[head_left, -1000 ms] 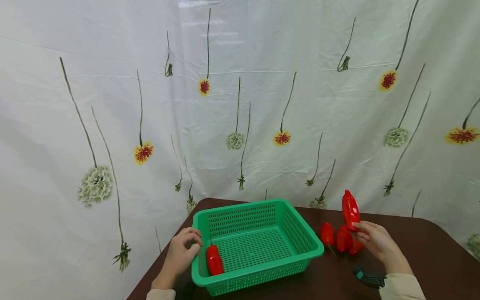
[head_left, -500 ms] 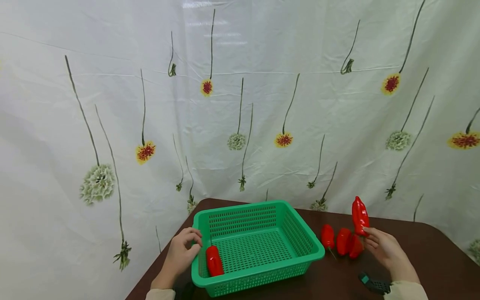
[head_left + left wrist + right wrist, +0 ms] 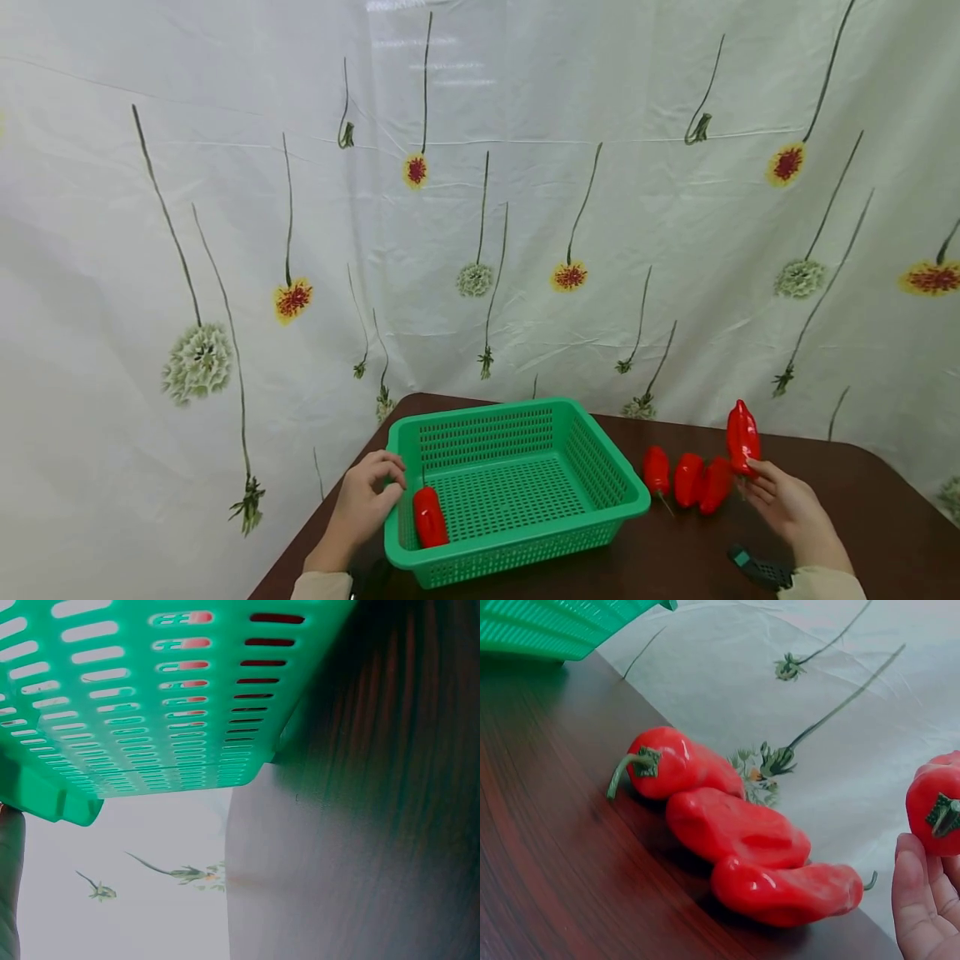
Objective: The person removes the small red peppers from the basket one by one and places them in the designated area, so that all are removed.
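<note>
My right hand (image 3: 791,504) pinches a glossy red pepper (image 3: 742,437) upright between thumb and fingers, to the right of the other peppers. In the right wrist view that pepper (image 3: 936,806) shows its green stem end at the right edge. Three more red peppers lie side by side on the table: the left one (image 3: 656,471), a middle one (image 3: 687,481) and the right one (image 3: 716,486). On the left, my left hand (image 3: 367,500) grips the rim of a green plastic basket (image 3: 525,533) with bent fingers. Inside the basket, along its left wall, lies one red pepper (image 3: 430,517).
The dark brown table (image 3: 667,558) has its far edge against a white curtain (image 3: 525,208) printed with flowers. A black strap-like device (image 3: 761,569) is at the right wrist. The basket's slotted side (image 3: 135,705) fills the top of the left wrist view.
My right hand has moved to the right and slightly down with its pepper, away from the three on the table. My left hand has stayed at the basket rim.
</note>
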Tool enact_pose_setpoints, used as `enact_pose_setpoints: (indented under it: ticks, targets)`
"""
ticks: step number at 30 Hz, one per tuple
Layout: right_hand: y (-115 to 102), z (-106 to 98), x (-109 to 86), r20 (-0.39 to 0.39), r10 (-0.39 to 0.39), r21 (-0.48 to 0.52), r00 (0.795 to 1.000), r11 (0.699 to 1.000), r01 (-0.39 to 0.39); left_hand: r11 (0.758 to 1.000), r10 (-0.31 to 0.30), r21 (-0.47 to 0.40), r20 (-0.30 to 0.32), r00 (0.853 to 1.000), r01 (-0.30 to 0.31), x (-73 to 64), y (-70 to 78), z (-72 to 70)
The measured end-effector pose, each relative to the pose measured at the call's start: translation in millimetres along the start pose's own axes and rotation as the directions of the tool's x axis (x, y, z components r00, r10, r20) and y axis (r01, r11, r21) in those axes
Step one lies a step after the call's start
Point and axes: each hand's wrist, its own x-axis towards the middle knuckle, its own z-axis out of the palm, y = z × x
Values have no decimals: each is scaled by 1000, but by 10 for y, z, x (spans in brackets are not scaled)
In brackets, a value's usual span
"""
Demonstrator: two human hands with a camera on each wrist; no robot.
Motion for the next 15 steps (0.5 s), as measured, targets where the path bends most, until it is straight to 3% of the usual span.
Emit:
enact_pose_setpoints:
  ticks: [15]
  targets:
    - [106, -107, 22, -107, 14, 29, 994, 1000, -11, 1000, -2, -16, 13, 1000, 3, 1, 7, -10]
